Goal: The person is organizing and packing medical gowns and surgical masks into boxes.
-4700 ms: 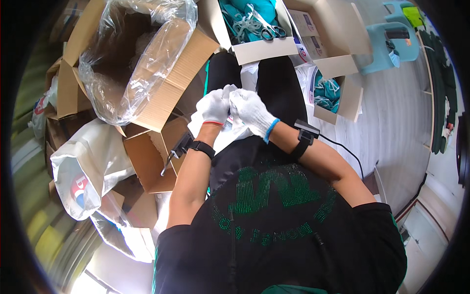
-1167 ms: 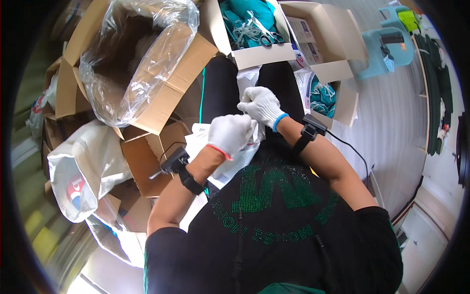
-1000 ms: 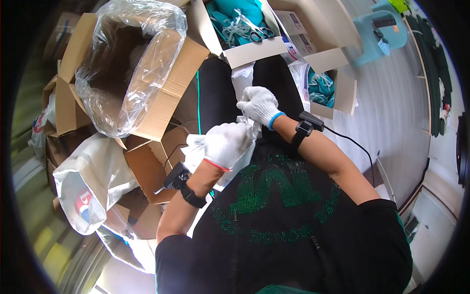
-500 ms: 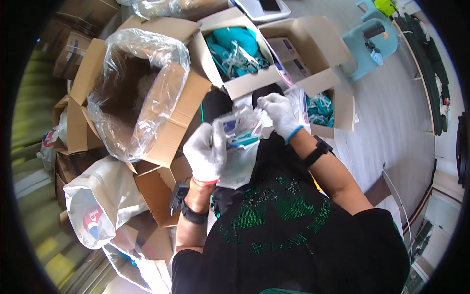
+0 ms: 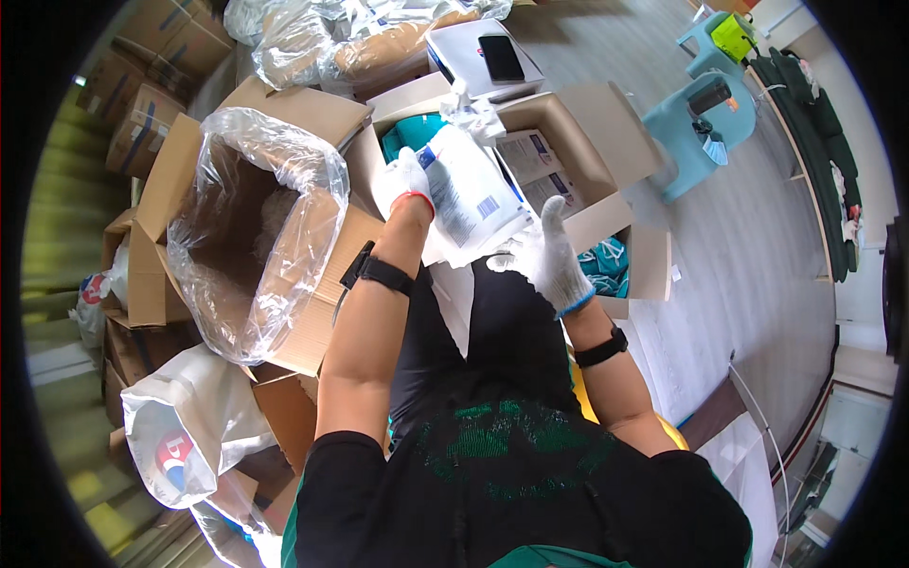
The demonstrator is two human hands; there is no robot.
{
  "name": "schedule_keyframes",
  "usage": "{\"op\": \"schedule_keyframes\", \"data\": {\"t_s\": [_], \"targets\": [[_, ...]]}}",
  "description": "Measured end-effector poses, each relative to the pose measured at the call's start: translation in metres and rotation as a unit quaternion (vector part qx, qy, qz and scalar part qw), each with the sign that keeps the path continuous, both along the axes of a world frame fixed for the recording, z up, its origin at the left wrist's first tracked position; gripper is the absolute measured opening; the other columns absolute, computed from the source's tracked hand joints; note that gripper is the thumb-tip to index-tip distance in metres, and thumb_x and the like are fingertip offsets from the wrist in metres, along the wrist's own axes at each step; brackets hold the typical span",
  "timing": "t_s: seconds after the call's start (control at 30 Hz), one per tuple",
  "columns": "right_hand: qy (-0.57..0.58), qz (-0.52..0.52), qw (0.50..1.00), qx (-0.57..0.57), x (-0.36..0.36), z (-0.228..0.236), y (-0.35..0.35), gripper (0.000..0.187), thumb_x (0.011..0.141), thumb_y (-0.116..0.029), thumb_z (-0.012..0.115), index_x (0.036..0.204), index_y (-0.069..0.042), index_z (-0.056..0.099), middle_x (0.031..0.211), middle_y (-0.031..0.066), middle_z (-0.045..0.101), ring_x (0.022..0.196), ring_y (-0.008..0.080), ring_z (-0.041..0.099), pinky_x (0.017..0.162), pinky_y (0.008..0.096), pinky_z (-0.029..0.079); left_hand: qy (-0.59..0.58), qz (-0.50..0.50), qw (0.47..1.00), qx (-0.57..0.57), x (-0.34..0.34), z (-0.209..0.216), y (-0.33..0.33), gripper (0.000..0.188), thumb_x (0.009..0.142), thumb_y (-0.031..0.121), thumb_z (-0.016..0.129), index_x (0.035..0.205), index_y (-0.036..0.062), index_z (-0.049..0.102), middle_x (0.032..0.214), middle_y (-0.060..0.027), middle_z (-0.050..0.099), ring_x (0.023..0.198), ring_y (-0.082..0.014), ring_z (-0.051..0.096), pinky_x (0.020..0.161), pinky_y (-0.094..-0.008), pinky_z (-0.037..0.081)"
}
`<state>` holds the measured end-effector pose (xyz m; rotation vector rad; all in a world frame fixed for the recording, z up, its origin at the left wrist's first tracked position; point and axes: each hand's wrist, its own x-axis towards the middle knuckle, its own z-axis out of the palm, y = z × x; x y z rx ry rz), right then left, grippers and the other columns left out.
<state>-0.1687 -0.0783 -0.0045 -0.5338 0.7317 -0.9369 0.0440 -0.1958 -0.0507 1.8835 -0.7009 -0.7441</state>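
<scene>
Over the open carton (image 5: 445, 95) in front of me lies a white printed plastic bag (image 5: 469, 194), its printed face up. My left hand (image 5: 407, 182), in a white glove with a red cuff, is closed on the bag's left edge. Close to its lower right corner is my right hand (image 5: 554, 256), in a blue-cuffed white glove. That thumb stands up, apart from the fingers stretched toward the bag's lower edge. Crumpled white material (image 5: 471, 115) touches the bag's top. Teal fabric items (image 5: 414, 135) show in the carton behind the bag.
A large carton lined with clear plastic (image 5: 256, 218) stands at my left. To the right, another carton (image 5: 592, 142) holds printed packages, and a smaller box (image 5: 606, 268) holds teal items with white cords. A phone (image 5: 501, 59) rests on a white box behind. Farther right are blue stools (image 5: 696, 118).
My hands have moved forward from my lap, and the bag now lies over the carton. My right hand has opened from its pinch. The teal item at the bag's mouth no longer shows.
</scene>
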Motion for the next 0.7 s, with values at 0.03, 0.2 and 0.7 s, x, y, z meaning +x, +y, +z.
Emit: {"op": "schedule_keyframes", "data": {"t_s": [0.03, 0.2, 0.7], "targets": [[0.006, -0.007, 1.000, 0.003, -0.005, 0.001, -0.004, 0.097, 0.089, -0.081, 0.036, 0.140, 0.001, 0.046, 0.120, 0.0177, 0.064, 0.101, 0.0219, 0.066, 0.081, 0.0346, 0.055, 0.026, -0.038, 0.998, 0.052, -0.012, 0.009, -0.001, 0.050, 0.094, 0.043, 0.048, 0.095, -0.0005, 0.073, 0.101, -0.0183, 0.073, 0.093, -0.0301, 0.067, 0.086, -0.0397, 0.048], [0.238, 0.038, 0.969, -0.055, -0.010, 0.009, -0.036, 0.077, 0.092, -0.069, 0.052, 0.121, 0.002, 0.060, 0.104, 0.0126, 0.069, 0.090, 0.0186, 0.067, 0.077, 0.0306, 0.054, 0.096, -0.032, 0.993, 0.057, 0.001, -0.075, -0.043, 0.054, 0.097, 0.041, 0.041, 0.106, -0.0033, 0.071, 0.110, -0.0212, 0.071, 0.102, -0.0342, 0.067, 0.090, -0.0413, 0.047], [0.303, -0.024, 0.942, -0.146, 0.019, 0.018, -0.089, 0.028, 0.095, -0.019, 0.066, 0.116, 0.000, 0.061, 0.112, 0.0091, 0.065, 0.093, 0.0133, 0.063, 0.074, 0.0276, 0.053, 0.551, -0.142, 0.817, 0.089, 0.005, -0.103, -0.031, 0.052, 0.105, 0.042, 0.038, 0.140, 0.0058, 0.052, 0.132, -0.0136, 0.063, 0.114, -0.0274, 0.062, 0.098, -0.0356, 0.049]]}}
